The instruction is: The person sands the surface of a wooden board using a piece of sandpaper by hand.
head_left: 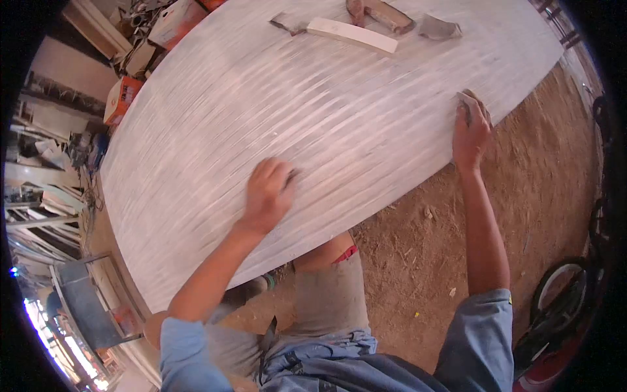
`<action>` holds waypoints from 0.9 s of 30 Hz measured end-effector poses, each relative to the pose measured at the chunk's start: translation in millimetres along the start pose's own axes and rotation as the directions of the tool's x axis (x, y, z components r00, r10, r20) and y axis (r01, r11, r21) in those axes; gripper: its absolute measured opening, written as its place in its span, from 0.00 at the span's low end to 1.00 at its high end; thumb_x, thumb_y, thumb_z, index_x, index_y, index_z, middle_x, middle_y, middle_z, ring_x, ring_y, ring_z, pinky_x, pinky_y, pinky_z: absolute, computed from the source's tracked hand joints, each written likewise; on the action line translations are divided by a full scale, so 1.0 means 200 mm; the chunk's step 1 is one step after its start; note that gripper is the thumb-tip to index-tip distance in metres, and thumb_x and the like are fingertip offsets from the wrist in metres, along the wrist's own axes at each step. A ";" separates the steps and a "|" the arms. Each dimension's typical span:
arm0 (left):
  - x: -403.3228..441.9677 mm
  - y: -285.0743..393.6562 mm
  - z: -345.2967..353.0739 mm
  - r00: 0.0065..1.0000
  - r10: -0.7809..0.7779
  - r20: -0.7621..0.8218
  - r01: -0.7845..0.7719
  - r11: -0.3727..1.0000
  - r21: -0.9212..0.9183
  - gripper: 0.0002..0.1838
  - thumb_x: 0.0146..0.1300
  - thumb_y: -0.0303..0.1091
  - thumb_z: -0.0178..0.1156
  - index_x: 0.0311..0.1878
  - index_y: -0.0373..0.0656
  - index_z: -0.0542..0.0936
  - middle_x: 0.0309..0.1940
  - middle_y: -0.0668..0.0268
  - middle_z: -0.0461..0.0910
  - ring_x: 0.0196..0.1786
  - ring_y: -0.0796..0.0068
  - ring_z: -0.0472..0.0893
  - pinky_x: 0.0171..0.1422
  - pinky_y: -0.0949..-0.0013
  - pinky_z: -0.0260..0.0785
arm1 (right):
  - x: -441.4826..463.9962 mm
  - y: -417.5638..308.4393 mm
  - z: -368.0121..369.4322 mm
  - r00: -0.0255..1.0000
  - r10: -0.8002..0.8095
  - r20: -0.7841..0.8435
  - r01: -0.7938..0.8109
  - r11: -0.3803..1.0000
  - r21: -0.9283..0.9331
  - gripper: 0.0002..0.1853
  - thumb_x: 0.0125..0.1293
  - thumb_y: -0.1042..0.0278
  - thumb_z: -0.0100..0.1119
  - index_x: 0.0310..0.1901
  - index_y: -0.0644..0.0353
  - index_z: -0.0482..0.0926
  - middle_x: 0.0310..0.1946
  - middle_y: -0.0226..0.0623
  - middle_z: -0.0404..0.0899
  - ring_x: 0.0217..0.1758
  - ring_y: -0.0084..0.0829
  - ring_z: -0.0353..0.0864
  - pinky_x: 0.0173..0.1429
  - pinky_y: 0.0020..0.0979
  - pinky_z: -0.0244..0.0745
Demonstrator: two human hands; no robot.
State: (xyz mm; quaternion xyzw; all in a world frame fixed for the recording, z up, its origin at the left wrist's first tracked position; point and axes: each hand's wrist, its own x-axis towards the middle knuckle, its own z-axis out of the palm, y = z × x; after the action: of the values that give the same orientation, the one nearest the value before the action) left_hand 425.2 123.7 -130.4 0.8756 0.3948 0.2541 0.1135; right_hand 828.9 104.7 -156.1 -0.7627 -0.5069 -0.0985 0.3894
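A large whitish panel (215,111) with long parallel streaks lies in front of me, dusty on top. My left hand (266,193) rests on its near middle part, fingers curled and slightly blurred around a small dark-edged piece (291,178), whose kind I cannot make out. At the panel's right near edge, my right hand (473,134) is closed on a folded piece of sandpaper (466,103), pressed to the surface. On the far part lie a pale wooden block (353,35), a brown block (390,16) and loose sandpaper pieces, one greyish (439,27).
Brown dirt ground (418,281) lies right of the panel, with a black wheel (560,294) at the lower right. Stacked boards and scraps (46,189) fill the left side. An orange and white box (121,99) stands by the panel's left edge. My legs are below the near edge.
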 end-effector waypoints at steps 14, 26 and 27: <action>0.10 0.01 0.07 0.998 0.056 0.032 -0.054 0.997 -0.055 0.08 0.55 0.27 0.65 0.39 0.38 0.80 0.39 0.54 0.78 0.46 0.51 0.77 0.52 0.52 0.70 | 0.00 0.03 0.01 1.000 -0.021 0.013 0.021 1.000 0.004 0.13 0.70 0.69 0.53 0.53 0.59 0.81 0.58 0.38 0.80 0.64 0.42 0.75 0.70 0.41 0.65; -0.86 -0.40 -0.57 0.952 -0.293 -0.085 0.305 0.925 0.227 0.12 0.52 0.21 0.66 0.42 0.38 0.81 0.40 0.55 0.80 0.48 0.51 0.77 0.56 0.54 0.68 | -0.01 -0.01 0.00 0.999 -0.034 0.019 0.035 0.999 -0.020 0.14 0.70 0.69 0.52 0.54 0.61 0.80 0.57 0.40 0.80 0.62 0.43 0.76 0.68 0.40 0.70; -0.71 -0.39 -0.41 0.979 -0.153 -0.137 0.181 0.957 0.226 0.11 0.54 0.22 0.66 0.41 0.37 0.81 0.40 0.54 0.79 0.46 0.50 0.77 0.55 0.53 0.68 | -0.01 -0.01 0.00 1.000 -0.007 0.018 0.008 0.999 -0.042 0.14 0.71 0.68 0.52 0.54 0.61 0.80 0.57 0.40 0.80 0.62 0.43 0.76 0.68 0.40 0.70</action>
State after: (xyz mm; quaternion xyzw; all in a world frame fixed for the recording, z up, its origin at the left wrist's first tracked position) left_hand 252.0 69.8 -142.1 0.8297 0.5010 0.2459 0.0056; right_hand 826.1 103.9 -155.6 -0.7697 -0.5109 -0.1040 0.3684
